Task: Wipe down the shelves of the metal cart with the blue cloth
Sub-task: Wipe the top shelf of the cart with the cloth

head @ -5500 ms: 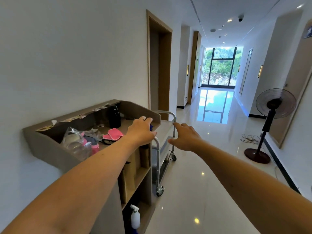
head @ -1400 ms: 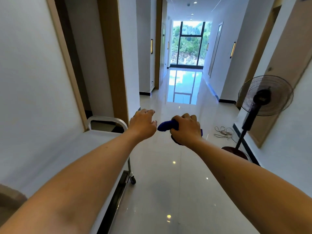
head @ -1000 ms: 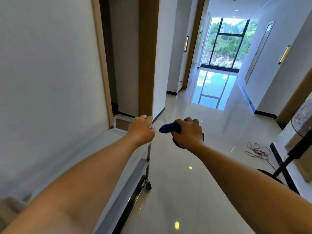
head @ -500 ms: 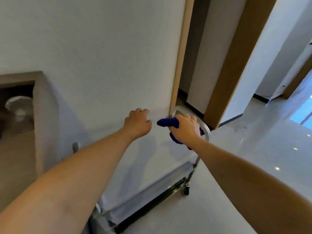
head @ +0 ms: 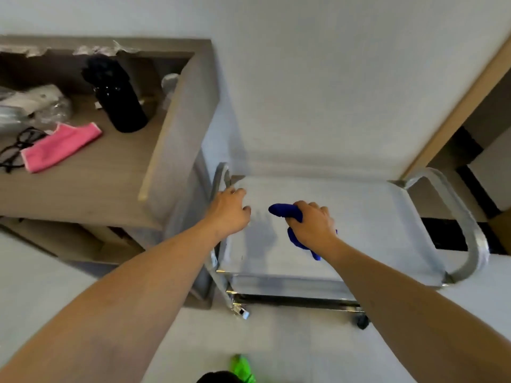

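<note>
Blue cloth (head: 287, 214): bunched into a wad in the right hand (head: 311, 223), which is closed around it, fingers curled over the top. One end sticks out to the left past the knuckles; a loose tail hangs out below the wrist. The wad sits over the middle of the top shelf (head: 367, 230) of the metal cart (head: 290, 286). I cannot tell whether the cloth is pressed onto the steel or held just above it.

Left hand (head: 229, 210): at the left edge of the shelf, close to the left handle (head: 222, 175), fingers loosely bent and holding nothing. Whether it rests on the rim I cannot tell.

Cart: stands against the white wall, looped handle (head: 453, 225) on the right end, a lower shelf edge and one caster visible beneath. Top shelf is bare.

Surroundings: wooden housekeeping cart (head: 177, 128) just beside it on the left, carrying a pink cloth (head: 60, 146), glasses (head: 16, 147) and a black bottle (head: 119, 103).

Judgement: wiping of the top shelf is at its start; lower shelves not yet done.

Notes for doing this step well:
- Flatten the wad so more cloth meets the steel.
- Brace the cart with the left hand at the handle; casters may roll under sideways strokes.
- Work in overlapping passes from the wall side toward me, reaching the corners by both handles.
- Tuck in the loose tail so it does not drag.
</note>
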Tool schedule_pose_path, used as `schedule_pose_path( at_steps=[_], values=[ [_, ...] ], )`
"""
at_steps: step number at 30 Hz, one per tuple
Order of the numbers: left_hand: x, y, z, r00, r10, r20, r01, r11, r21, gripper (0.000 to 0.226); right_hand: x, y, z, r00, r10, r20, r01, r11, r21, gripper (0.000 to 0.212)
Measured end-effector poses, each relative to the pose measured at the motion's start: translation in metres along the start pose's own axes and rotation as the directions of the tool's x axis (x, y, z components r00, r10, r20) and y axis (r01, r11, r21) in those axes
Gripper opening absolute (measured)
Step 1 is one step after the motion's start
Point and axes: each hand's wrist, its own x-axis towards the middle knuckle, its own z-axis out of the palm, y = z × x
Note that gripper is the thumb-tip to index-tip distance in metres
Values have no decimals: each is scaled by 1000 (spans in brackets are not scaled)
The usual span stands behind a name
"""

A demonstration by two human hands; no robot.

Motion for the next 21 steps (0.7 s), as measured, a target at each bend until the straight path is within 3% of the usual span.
schedule_pose_path(
  at_steps=[8, 13, 17, 21],
  values=[
    [4, -45, 82, 990, -108, 94, 106, 994, 23, 50, 20, -4, 81, 988, -20, 152, 40, 991, -127, 30],
    [17, -63, 115, 987, -130, 93, 130, 992, 7, 50, 27, 5, 118, 984, -83, 155, 115, 971, -210, 39],
    [30, -73, 130, 985, -128, 118, 133, 990, -36, 58, 30, 15, 147, 947, -155, 280, 253, 898, -359, 59],
    [36, -82, 145, 984, -137, 114, 140, 990, -18, 55, 29, 25, 179, 894, -167, 415, 323, 883, -340, 62]
  ],
)
